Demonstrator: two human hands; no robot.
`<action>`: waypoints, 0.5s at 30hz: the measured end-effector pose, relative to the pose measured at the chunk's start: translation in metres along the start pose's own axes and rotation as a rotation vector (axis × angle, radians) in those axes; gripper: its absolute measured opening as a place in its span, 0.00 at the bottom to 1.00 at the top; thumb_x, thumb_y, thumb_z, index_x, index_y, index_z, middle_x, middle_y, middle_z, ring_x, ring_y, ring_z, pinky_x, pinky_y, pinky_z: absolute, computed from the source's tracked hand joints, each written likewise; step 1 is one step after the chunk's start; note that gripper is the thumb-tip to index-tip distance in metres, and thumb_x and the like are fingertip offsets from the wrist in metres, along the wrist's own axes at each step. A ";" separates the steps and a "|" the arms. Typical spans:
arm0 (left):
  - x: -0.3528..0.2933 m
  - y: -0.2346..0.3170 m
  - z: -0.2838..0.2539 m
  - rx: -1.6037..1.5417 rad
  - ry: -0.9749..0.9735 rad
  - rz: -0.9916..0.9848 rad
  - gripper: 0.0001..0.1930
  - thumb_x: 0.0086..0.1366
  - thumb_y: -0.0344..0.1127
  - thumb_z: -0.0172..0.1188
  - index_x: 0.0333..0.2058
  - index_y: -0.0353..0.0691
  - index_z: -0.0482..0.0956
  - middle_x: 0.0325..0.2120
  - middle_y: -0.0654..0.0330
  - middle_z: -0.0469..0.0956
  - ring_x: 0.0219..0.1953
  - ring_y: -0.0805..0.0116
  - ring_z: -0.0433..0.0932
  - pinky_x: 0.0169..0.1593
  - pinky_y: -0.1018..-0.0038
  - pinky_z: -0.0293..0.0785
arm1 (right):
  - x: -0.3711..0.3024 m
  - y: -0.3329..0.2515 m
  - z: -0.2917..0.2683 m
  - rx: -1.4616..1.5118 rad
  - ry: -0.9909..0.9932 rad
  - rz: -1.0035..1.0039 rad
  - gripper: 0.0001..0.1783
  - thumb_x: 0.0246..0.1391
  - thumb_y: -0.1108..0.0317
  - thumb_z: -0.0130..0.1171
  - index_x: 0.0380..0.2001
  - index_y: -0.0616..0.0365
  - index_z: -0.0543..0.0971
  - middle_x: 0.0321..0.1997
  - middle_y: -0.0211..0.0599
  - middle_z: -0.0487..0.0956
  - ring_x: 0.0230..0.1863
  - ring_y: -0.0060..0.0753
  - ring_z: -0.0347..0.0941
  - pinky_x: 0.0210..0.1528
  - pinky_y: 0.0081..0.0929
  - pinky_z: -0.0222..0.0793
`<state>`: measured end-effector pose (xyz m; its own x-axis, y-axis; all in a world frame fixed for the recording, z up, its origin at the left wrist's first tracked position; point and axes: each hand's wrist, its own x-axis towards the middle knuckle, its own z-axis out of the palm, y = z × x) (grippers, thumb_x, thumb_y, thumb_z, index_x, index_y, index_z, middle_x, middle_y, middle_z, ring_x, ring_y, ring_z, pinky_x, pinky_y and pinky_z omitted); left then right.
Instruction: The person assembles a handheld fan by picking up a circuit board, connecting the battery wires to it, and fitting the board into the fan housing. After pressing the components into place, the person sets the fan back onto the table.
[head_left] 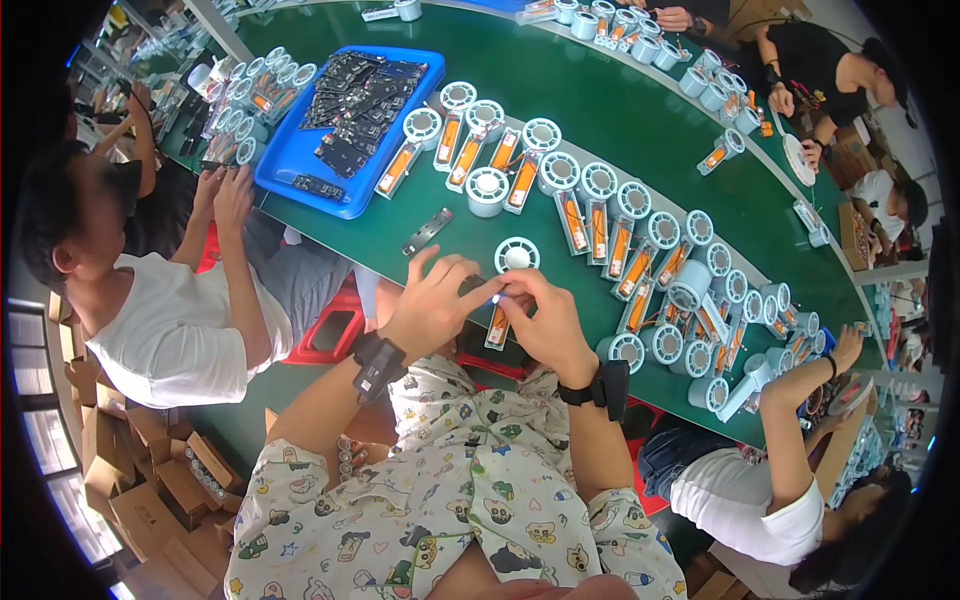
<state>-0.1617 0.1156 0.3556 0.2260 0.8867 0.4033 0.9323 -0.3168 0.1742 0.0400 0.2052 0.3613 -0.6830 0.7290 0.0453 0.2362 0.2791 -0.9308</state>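
In front of me a light-blue handheld fan [517, 256] lies at the table's edge, its round head pointing away from me. Its open handle with an orange battery [496, 330] shows below my fingers. My left hand [436, 300] is closed in a pinch on a small dark circuit board [472, 286] above the handle. From the other side my right hand [545, 322] also pinches close to it, beside a small bright white light; what its fingertips hold is hidden. A loose dark circuit board [427, 231] lies on the table just beyond my left hand.
A blue tray [428, 72] piled with dark circuit boards [360, 100] stands at the far left on the green table [400, 30]. Rows of fans with exposed orange batteries [620, 240] stretch to the right. Co-workers sit close on the left [180, 320] and right [735, 490].
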 end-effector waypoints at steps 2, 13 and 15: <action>-0.001 0.003 -0.001 0.008 -0.006 -0.019 0.30 0.56 0.25 0.64 0.59 0.55 0.83 0.48 0.63 0.76 0.58 0.61 0.75 0.70 0.47 0.61 | -0.002 -0.002 0.001 0.040 0.052 0.033 0.17 0.61 0.78 0.66 0.52 0.63 0.77 0.39 0.42 0.87 0.36 0.32 0.84 0.39 0.29 0.79; -0.006 0.014 -0.015 0.036 -0.029 -0.045 0.25 0.63 0.33 0.60 0.60 0.45 0.81 0.44 0.58 0.76 0.53 0.56 0.76 0.66 0.57 0.67 | -0.008 0.005 0.007 -0.130 0.105 -0.062 0.11 0.61 0.79 0.66 0.43 0.63 0.74 0.35 0.42 0.86 0.37 0.36 0.85 0.39 0.31 0.78; -0.004 0.013 -0.006 -0.022 0.047 0.011 0.23 0.65 0.35 0.58 0.59 0.41 0.81 0.43 0.56 0.75 0.51 0.53 0.77 0.64 0.57 0.70 | -0.006 0.009 0.006 -0.166 0.119 -0.009 0.11 0.61 0.78 0.66 0.43 0.63 0.74 0.35 0.43 0.85 0.36 0.39 0.85 0.40 0.32 0.79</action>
<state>-0.1524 0.1062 0.3612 0.2219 0.8668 0.4466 0.9235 -0.3338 0.1890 0.0422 0.1991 0.3506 -0.6013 0.7921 0.1053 0.3479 0.3781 -0.8579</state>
